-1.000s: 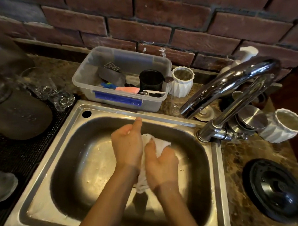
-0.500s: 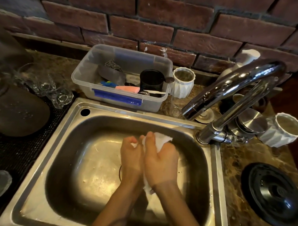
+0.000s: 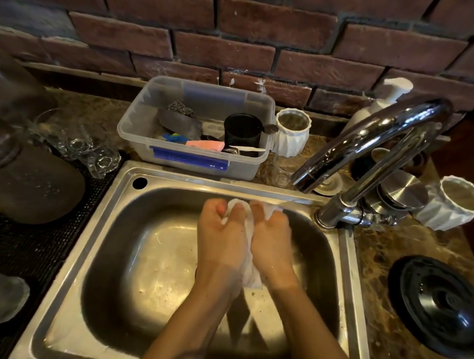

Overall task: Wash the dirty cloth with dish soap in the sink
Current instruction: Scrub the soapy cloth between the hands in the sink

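Scrubbing the cloth (image 3: 248, 228) is the step in hand, I judge — both my fists are bunched on it over the sink (image 3: 114, 228), near the back wall of the basin. My left hand (image 3: 222, 238) pinches one fold between thumb and curled fingers; my right hand (image 3: 272, 243) is clenched on the other, knuckles nearly touching. The cloth is squeezed into a rope between them: its long axis runs away from me toward the back of the sink, the top tuft at my fingertips and a wet tail hanging by my wrists. No water runs from the tap (image 3: 368, 141). Next I'd rub the folds against each other, then rinse — that calls for a free hand.
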A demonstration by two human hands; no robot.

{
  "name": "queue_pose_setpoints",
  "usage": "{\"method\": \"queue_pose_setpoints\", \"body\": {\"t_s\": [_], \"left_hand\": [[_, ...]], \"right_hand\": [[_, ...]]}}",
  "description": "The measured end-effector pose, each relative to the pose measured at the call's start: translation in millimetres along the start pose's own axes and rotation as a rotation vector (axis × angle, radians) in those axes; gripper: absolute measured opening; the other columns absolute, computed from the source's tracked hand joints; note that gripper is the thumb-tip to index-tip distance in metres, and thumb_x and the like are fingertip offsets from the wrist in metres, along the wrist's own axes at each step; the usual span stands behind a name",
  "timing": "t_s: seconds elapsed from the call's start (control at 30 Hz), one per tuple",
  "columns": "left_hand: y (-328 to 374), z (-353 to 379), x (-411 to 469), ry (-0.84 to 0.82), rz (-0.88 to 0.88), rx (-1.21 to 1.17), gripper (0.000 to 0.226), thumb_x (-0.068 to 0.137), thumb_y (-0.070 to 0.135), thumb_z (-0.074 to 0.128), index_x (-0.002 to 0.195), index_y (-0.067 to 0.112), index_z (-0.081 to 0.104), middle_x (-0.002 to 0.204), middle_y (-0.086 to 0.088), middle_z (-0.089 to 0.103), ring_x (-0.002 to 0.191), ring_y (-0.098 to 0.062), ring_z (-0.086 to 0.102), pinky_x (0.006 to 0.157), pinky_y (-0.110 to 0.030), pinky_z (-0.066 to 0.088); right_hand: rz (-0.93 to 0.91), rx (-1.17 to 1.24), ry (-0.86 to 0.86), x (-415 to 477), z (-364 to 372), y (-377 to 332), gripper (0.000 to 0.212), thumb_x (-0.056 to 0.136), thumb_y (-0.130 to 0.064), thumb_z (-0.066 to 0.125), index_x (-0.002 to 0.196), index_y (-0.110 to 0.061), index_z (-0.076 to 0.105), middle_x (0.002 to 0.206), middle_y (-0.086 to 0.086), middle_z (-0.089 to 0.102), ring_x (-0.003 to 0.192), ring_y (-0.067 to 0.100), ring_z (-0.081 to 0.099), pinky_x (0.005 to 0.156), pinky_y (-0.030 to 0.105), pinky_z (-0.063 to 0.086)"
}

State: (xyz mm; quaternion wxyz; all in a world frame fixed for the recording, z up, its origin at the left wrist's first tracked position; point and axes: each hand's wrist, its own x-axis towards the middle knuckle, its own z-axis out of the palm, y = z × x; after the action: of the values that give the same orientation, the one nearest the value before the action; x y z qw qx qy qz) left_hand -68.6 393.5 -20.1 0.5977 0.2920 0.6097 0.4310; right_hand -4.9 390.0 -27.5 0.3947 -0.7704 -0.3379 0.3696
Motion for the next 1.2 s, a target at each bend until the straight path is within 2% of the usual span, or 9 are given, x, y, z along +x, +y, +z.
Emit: {"method": "queue_pose_setpoints", "body": {"t_s": [0.13, 0.23, 0.3, 0.43, 0.63, 0.8, 0.9, 1.07, 1.2], "left_hand": [[5.4, -8.5, 18.0, 0.07, 0.147, 0.102, 0.006, 0.102, 0.019, 0.054, 0.097, 0.017, 0.053, 0.091, -0.005, 0.059, 0.083, -0.017, 0.059, 0.069, -0.028, 0.048], [-10.0, -11.1, 14.7, 0.005, 0.089, 0.118, 0.009, 0.099, 0.024, 0.057, 0.099, 0.015, 0.055, 0.096, -0.014, 0.067, 0.092, -0.032, 0.068, 0.078, -0.045, 0.059], [-8.8, -9.2, 5.6, -0.01, 0.084, 0.108, 0.006, 0.101, 0.027, 0.056, 0.099, 0.021, 0.057, 0.096, -0.008, 0.07, 0.089, -0.025, 0.07, 0.073, -0.04, 0.061], [8.4, -8.7, 12.7, 0.058, 0.154, 0.092, 0.004, 0.103, 0.021, 0.053, 0.1, 0.019, 0.056, 0.093, -0.003, 0.061, 0.082, -0.012, 0.06, 0.071, -0.025, 0.05], [-10.4, -11.3, 0.8, -0.024, 0.113, 0.124, 0.012, 0.099, 0.033, 0.054, 0.094, 0.023, 0.055, 0.091, -0.004, 0.067, 0.085, -0.02, 0.066, 0.074, -0.038, 0.058], [5.7, -13.8, 15.9, 0.106, 0.239, 0.172, 0.003, 0.103, 0.019, 0.053, 0.1, 0.017, 0.054, 0.091, -0.002, 0.059, 0.081, -0.01, 0.058, 0.065, -0.022, 0.043], [-6.4, -11.4, 13.1, 0.011, 0.207, 0.192, 0.009, 0.102, 0.021, 0.054, 0.097, 0.015, 0.051, 0.087, -0.005, 0.059, 0.079, -0.017, 0.058, 0.066, -0.026, 0.048], [11.2, -4.5, 4.4, 0.043, 0.228, 0.125, 0.019, 0.102, 0.027, 0.054, 0.085, 0.032, 0.048, 0.088, 0.002, 0.06, 0.081, -0.013, 0.06, 0.073, -0.03, 0.055], [16.0, -8.7, 17.2, 0.09, 0.324, 0.22, 0.014, 0.103, 0.018, 0.053, 0.09, 0.019, 0.047, 0.084, -0.001, 0.055, 0.076, -0.012, 0.054, 0.065, -0.017, 0.047]], "right_hand": [[0.116, 0.13, -0.07, -40.2, 5.3, 0.4, 0.035, 0.103, -0.043, 0.05, 0.094, -0.016, 0.07, 0.091, 0.003, 0.075, 0.089, 0.02, 0.072, 0.084, 0.037, 0.059], [0.018, 0.191, -0.015, -39.0, -2.2, -11.8, 0.036, 0.101, -0.041, 0.054, 0.088, -0.011, 0.07, 0.084, 0.006, 0.074, 0.08, 0.016, 0.072, 0.076, 0.036, 0.062], [-0.006, 0.112, 0.016, -17.4, -2.8, -9.9, 0.044, 0.102, -0.041, 0.053, 0.075, -0.008, 0.067, 0.074, 0.007, 0.072, 0.073, 0.018, 0.07, 0.071, 0.039, 0.059], [0.113, 0.042, -0.079, -33.0, 9.1, 2.1, 0.044, 0.102, -0.05, 0.044, 0.086, -0.018, 0.07, 0.082, 0.002, 0.074, 0.083, 0.02, 0.072, 0.082, 0.046, 0.06], [0.007, 0.112, 0.021, -19.8, -7.0, -13.2, 0.039, 0.102, -0.041, 0.053, 0.073, -0.017, 0.061, 0.084, 0.008, 0.072, 0.081, 0.018, 0.068, 0.075, 0.032, 0.055], [0.102, -0.002, -0.13, -38.7, 7.4, 3.2, 0.044, 0.102, -0.053, 0.044, 0.101, -0.018, 0.071, 0.096, 0.001, 0.075, 0.092, 0.019, 0.071, 0.084, 0.036, 0.058], [0.029, 0.145, -0.026, -35.9, -2.4, -4.5, 0.042, 0.1, -0.047, 0.053, 0.084, -0.013, 0.07, 0.079, 0.001, 0.075, 0.075, 0.009, 0.072, 0.07, 0.025, 0.059], [0.04, 0.079, -0.083, -16.9, -1.7, -14.3, 0.035, 0.102, -0.035, 0.054, 0.075, -0.016, 0.064, 0.081, 0.0, 0.069, 0.086, 0.024, 0.067, 0.084, 0.042, 0.055], [0.051, 0.255, -0.046, -41.3, -1.6, -16.1, 0.038, 0.103, -0.042, 0.051, 0.079, -0.017, 0.066, 0.075, 0.004, 0.074, 0.074, 0.015, 0.073, 0.071, 0.038, 0.06]]}}
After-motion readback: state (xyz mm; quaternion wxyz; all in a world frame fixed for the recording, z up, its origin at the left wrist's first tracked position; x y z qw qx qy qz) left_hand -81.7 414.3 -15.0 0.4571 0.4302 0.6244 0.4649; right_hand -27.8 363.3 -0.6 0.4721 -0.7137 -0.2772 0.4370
